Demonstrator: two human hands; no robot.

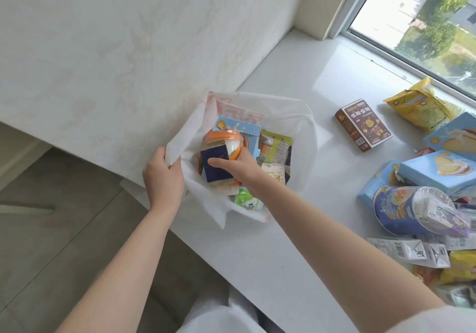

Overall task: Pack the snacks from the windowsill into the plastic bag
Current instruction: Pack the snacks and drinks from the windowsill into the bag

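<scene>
Jar going into the bag.
Your right hand (240,169) fingers wrap the jar (219,160) inside the bag (296,116); left hand (162,175) pinches the rim at 9 o'clock. Next: release, fetch the brown box (363,124) at 3 o'clock.

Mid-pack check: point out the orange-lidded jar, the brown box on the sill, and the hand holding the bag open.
orange-lidded jar (217,164), head view, on its dark blue label.
brown box (364,124), head view, middle of its printed top face.
left hand (163,178), head view, back of the hand, gripping the plastic bag (195,124) rim.
</scene>
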